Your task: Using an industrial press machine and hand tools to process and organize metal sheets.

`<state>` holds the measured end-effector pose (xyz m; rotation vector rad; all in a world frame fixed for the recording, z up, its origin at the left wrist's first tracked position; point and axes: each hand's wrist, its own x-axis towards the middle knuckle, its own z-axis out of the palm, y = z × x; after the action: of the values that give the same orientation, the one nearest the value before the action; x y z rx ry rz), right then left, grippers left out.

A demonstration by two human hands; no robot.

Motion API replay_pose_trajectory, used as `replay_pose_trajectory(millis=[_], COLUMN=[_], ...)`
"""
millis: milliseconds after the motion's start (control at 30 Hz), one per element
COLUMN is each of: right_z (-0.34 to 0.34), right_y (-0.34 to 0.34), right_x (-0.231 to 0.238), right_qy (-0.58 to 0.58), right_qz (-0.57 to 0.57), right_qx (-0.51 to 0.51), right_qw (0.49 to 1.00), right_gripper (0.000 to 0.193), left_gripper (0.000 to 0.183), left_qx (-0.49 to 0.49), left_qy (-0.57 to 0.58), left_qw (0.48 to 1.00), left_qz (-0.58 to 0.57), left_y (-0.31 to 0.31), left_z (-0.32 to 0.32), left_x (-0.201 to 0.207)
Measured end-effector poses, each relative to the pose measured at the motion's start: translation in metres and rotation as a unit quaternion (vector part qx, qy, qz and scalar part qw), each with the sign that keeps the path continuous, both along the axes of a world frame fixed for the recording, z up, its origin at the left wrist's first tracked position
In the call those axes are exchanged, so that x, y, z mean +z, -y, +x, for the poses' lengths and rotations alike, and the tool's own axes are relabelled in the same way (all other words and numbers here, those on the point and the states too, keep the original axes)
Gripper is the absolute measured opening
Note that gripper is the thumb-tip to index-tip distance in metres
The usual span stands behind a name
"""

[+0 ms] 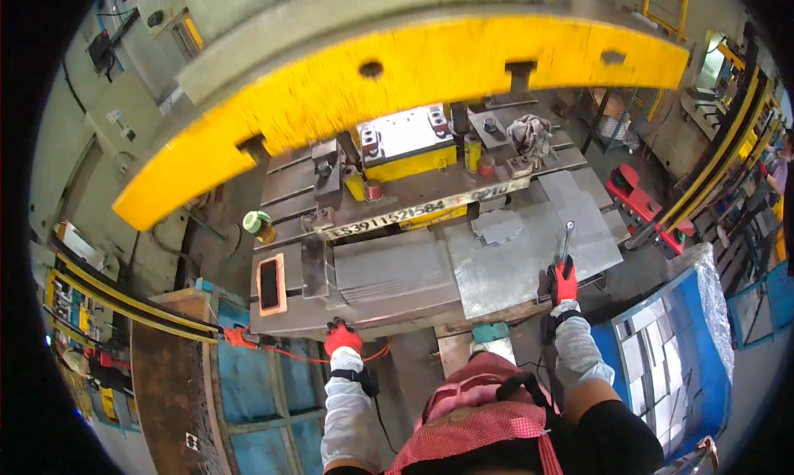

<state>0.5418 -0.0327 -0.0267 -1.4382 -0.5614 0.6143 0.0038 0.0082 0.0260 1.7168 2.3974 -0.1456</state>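
My right hand, in a red and black glove, is closed around a slim metal tool with a rounded end, like a ring spanner. The tool points away from me over flat grey metal sheets on the press table. My left hand, also in a red glove, is at the table's front edge, just below a stack of grey sheets; its fingers are mostly hidden. A small grey cut piece with a jagged outline lies on the sheets, near the front of the die.
A yellow press beam arches over the table. A phone lies at the left, near a green-lidded jar. A crumpled rag sits behind. At the right stands a blue bin of metal pieces; a red hose hangs at the left.
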Motion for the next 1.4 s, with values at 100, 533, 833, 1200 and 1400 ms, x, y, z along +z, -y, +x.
replay_pose_trajectory(millis=[100, 533, 833, 1200, 1400], right_z=[-0.008, -0.008, -0.129, -0.133, -0.028], right_y=[-0.002, 0.002, -0.199, -0.218, -0.059], right_x=[0.007, 0.021, 0.22, 0.247, 0.171], right_qy=[-0.004, 0.046, -0.096, -0.102, -0.133], right_qz=[-0.017, 0.002, 0.133, 0.079, 0.032], right_qx=[0.01, 0.106, 0.43, 0.488, 0.376], right_qw=[1.0, 0.993, 0.888, 0.863, 0.917], right_gripper=[0.06, 0.066, 0.042, 0.041, 0.066], left_gripper=[0.054, 0.053, 0.059, 0.039, 0.048], left_qx=[-0.004, 0.002, 0.034, 0.132, 0.073], left_qy=[-0.014, 0.02, 0.032, 0.58, 0.814], left_qw=[0.999, 0.998, 0.997, 0.789, 0.576], left_qz=[0.042, 0.064, 0.067, 0.151, -0.03], left_y=[0.006, 0.011, 0.042, -0.047, -0.246], left_z=[-0.005, -0.009, 0.003, 0.132, 0.228], left_x=[-0.012, -0.02, -0.038, 0.071, 0.14])
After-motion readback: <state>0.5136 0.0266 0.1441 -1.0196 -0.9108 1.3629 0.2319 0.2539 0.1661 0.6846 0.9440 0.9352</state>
